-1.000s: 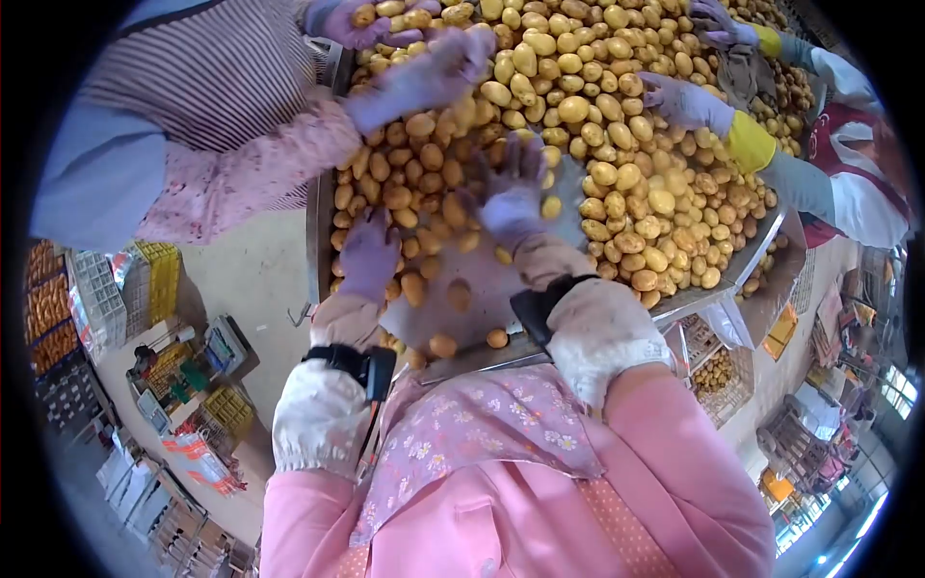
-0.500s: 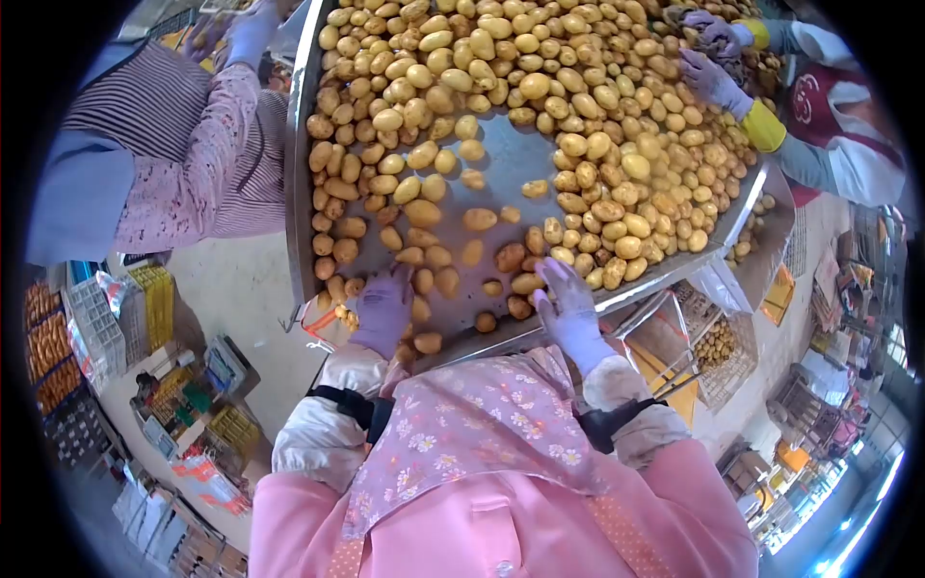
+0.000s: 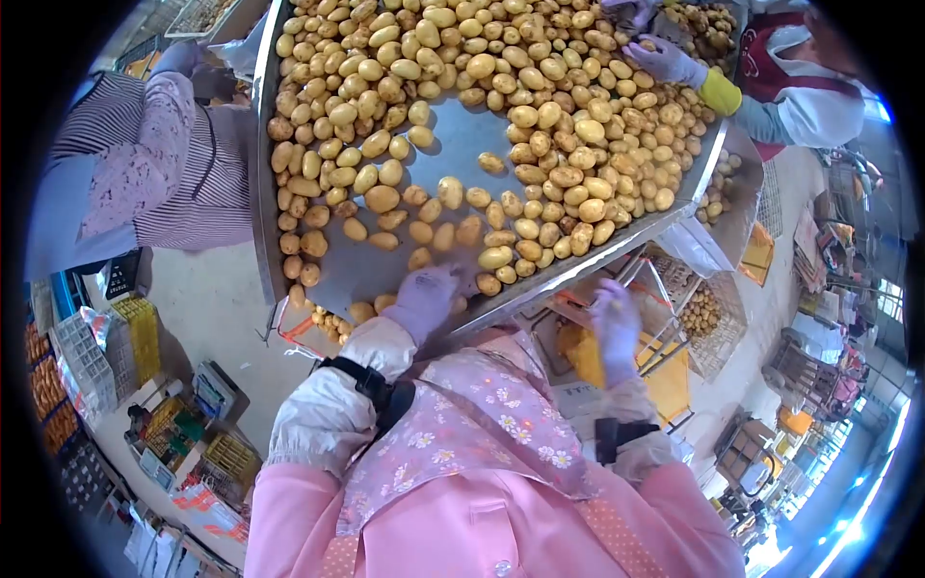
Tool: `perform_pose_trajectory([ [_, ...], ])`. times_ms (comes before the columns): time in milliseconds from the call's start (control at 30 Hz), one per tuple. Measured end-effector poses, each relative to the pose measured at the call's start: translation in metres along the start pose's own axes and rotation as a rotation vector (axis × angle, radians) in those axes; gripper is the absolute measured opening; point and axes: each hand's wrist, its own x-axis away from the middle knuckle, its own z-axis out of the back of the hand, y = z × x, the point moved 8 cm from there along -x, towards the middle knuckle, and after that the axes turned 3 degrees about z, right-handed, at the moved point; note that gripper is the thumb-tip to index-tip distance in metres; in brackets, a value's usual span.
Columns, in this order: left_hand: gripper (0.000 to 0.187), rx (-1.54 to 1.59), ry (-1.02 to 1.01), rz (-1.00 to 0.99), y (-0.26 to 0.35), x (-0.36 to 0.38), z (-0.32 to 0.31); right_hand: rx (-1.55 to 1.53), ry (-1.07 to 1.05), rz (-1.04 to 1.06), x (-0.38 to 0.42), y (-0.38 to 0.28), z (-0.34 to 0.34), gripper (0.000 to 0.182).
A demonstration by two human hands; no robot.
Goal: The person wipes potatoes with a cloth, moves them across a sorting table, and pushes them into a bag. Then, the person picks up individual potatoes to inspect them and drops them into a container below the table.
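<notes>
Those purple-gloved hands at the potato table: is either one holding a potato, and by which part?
It cannot be told. The left hand lies back-up over potatoes at the table's near edge; the right hand hangs below it, palm hidden.

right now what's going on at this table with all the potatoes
Several people stand around a big metal tray heaped with potatoes. The person wearing the camera has the gloved left hand resting on the tray's near edge among a few loose potatoes, while the gloved right hand is off the tray, lowered over a yellow crate below it. A co-worker's gloved hand works the pile at the far side. Another person stands at the left.
</notes>
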Motion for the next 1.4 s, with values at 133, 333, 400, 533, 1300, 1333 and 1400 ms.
perform_pose_trajectory([
  [133, 0.024, -0.191, -0.026, -0.009, -0.020, -0.005, -0.020, 1.198, 0.204, 0.157, -0.017, -0.048, 0.082, 0.042],
  [333, 0.023, -0.239, 0.066, 0.123, -0.048, -0.007, 0.030, 0.847, -0.101, 0.757, -0.036, -0.111, -0.177, 0.063],
  [400, 0.023, -0.240, 0.472, 0.237, -0.089, -0.005, 0.092, 1.378, -0.280, 0.596, -0.022, -0.082, -0.251, 0.062],
  [533, 0.021, -0.247, 0.549, 0.612, -0.142, 0.013, 0.127, 1.236, -0.761, 1.062, 0.003, -0.079, -0.288, 0.054],
  [1300, 0.037, 1.068, 0.239, 0.087, -0.015, 0.012, 0.041, 0.540, -0.936, 0.477, 0.019, -0.099, -0.267, 0.045],
  [1333, 0.035, 1.286, 0.015, 0.414, -0.021, 0.007, 0.018, 0.551, -0.845, 0.351, 0.009, -0.086, -0.243, 0.046],
  [1400, 0.032, 1.127, -0.190, 0.701, -0.047, 0.001, -0.012, 0.134, -0.503, 0.032, -0.025, -0.059, -0.168, 0.046],
])
